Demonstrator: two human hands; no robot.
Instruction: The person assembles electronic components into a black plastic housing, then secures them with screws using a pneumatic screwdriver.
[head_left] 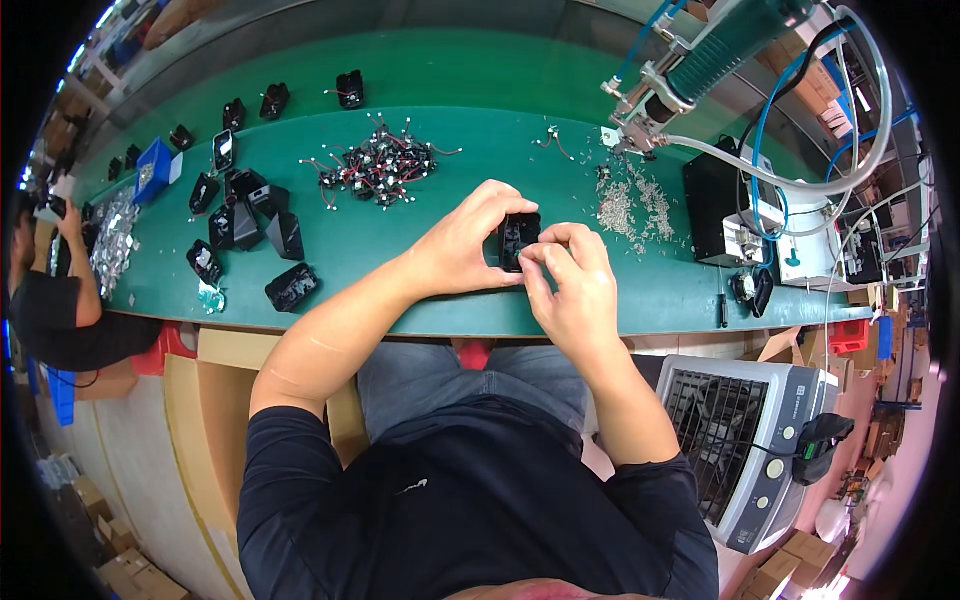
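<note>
Near the front edge of the green bench, my left hand (462, 245) grips a small black plastic housing (517, 230) between thumb and fingers. My right hand (578, 283) is closed in a pinch at the housing's right side, its fingertips over the open face. Whatever sits in that pinch is too small to make out. Beyond my hands lies a heap of small black parts with red and black wires (378, 168). To the right, many small metal pieces (630, 208), apparently screws, are scattered on the bench.
Black housings (245, 215) are grouped at the left, with more along the back. A driver-like tool on a metal arm (690, 75) hangs over the right side, trailing hoses. A black box (712, 205) stands at right. At far left, another person (70, 280) works beside silvery packets (113, 240).
</note>
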